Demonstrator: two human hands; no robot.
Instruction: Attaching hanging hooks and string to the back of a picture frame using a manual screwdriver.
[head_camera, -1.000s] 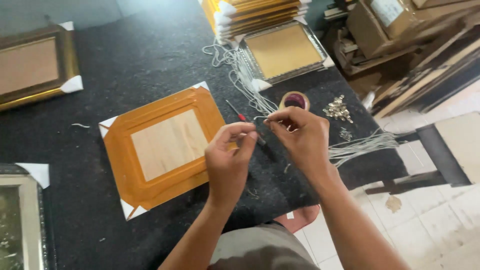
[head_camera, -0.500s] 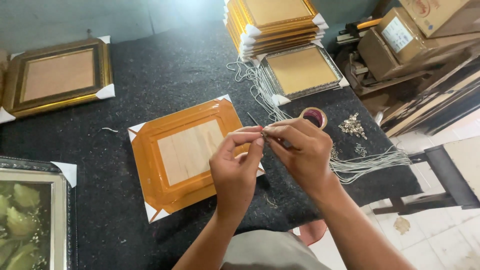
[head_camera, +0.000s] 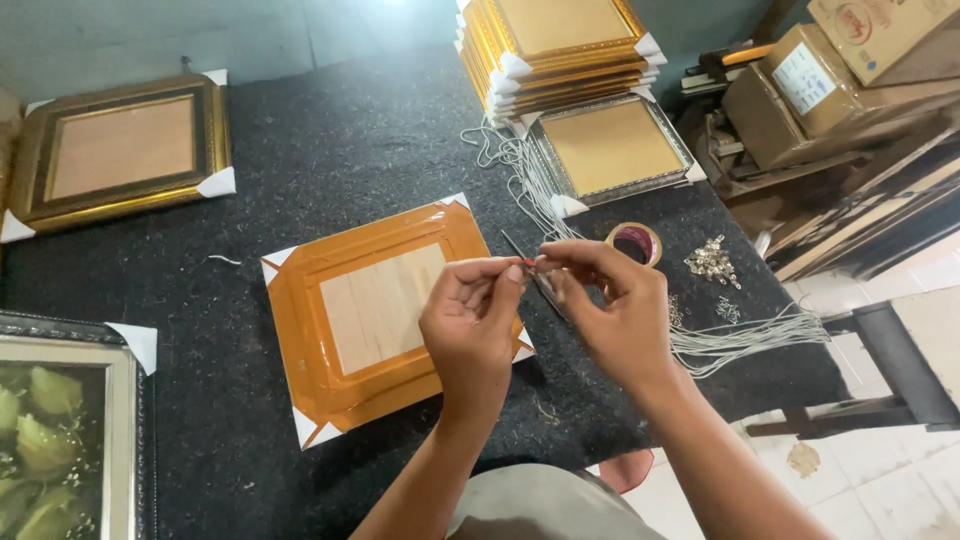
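Workshop surface (head_camera: 330, 160) covered in dark felt. Small thin piece, too small to identify, pinched between left hand (head_camera: 475, 320) and right hand (head_camera: 610, 315); both grips closed on it at fingertips. Taped frame back (head_camera: 375, 310) lies just below-left of grip, cord bundle (head_camera: 740, 340) to right. Pinch best kept steady, low over frame back.

Bare forearms, no sleeves, grey trousers
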